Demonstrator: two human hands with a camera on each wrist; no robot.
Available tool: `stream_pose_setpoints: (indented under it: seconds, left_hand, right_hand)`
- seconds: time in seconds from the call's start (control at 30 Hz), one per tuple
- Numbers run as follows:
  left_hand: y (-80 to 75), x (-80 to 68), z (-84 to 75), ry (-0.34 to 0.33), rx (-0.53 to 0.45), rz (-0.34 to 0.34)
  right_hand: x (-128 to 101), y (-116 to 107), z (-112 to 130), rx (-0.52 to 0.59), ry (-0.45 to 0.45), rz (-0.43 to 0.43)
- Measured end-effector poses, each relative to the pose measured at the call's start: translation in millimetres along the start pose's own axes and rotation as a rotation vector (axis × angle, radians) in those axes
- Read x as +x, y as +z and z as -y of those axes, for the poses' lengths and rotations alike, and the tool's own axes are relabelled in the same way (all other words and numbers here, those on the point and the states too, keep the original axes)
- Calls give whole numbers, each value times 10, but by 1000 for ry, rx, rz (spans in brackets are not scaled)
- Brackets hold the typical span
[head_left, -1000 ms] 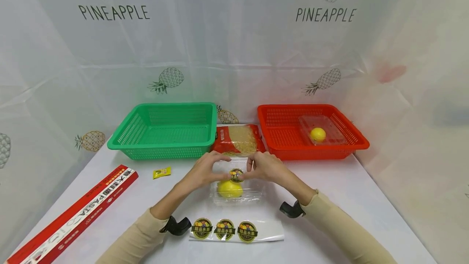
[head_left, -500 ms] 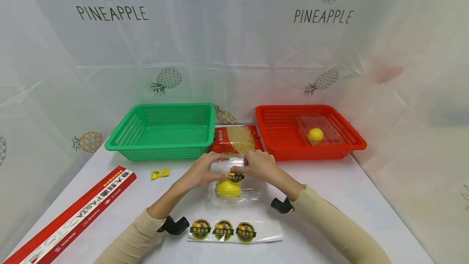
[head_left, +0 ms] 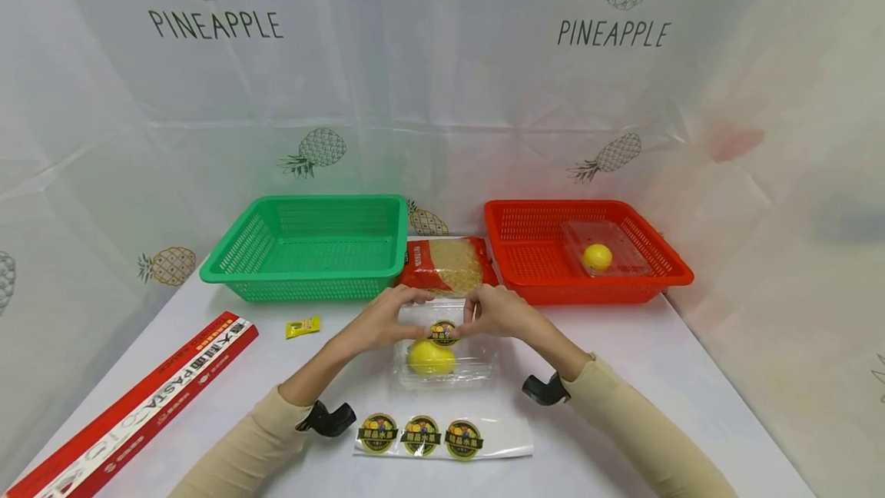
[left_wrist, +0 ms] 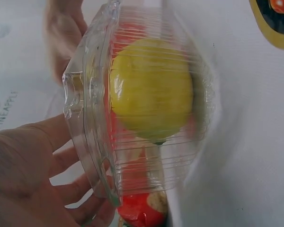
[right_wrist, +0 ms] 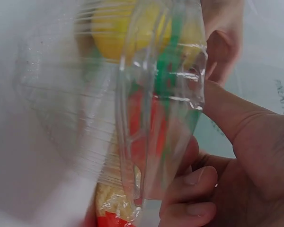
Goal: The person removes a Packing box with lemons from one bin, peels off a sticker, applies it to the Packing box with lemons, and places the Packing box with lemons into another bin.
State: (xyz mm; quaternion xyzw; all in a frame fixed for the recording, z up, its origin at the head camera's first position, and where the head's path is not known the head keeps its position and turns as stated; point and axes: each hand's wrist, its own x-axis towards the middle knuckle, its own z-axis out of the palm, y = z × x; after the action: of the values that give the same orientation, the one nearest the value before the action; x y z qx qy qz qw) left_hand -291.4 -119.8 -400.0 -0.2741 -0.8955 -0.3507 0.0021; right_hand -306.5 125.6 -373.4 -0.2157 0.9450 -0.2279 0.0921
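A clear plastic fruit box (head_left: 448, 375) with a ribbed base and closed lid sits on the table, a yellow lemon-like fruit (head_left: 432, 357) inside. A round black-and-gold sticker (head_left: 443, 333) lies on its lid. My left hand (head_left: 383, 321) holds the box from the left, thumb on the lid beside the sticker and fingers reaching to the far edge. From the other side my right hand (head_left: 503, 313) has its thumb at the sticker's right end, with curled fingers at the lid. Through the clear plastic, the left wrist view shows the fruit (left_wrist: 151, 90) large; the right wrist view shows bent fingers (right_wrist: 196, 177).
A strip with several stickers (head_left: 422, 436) lies in front of the box. Behind stand a green basket (head_left: 311, 287) and a red basket (head_left: 588, 292) holding another fruit box, with a pasta bag (head_left: 449, 263) between them. A pasta carton (head_left: 145, 406) and yellow packet (head_left: 303, 327) lie left.
My right hand slid left over the sticker, then drew back right to its end. The left hand kept its hold, and the box stayed in place.
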Motion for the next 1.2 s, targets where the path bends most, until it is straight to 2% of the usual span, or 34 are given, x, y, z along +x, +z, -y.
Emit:
stream_pose_setpoints:
  seconds: [0.1,0.27,0.37,0.6,0.8,0.97,1.07,1.2]
  left_hand:
    - [-3,18,20,5,18,3]
    - [-24,55,55,24,38,12]
    - [-42,65,74,9,28,22]
    - [-90,37,68,-66,83,-8]
    - [-136,-30,90,-101,104,-13]
    - [-184,-93,128,-91,63,8]
    - [-214,-124,162,-60,17,32]
    - [-232,-163,218,-89,-147,113]
  right_hand:
    - [-11,30,-11,14,-4,-14]
    - [-56,36,-109,96,-126,-68]
    - [-149,-7,-157,176,-170,-61]
    - [-413,-63,-235,296,-121,66]
    - [-502,-26,-266,395,-100,82]
    - [-492,34,-285,453,-94,78]
    - [-470,75,-288,483,-85,76]
    - [-448,130,-300,529,-74,75]
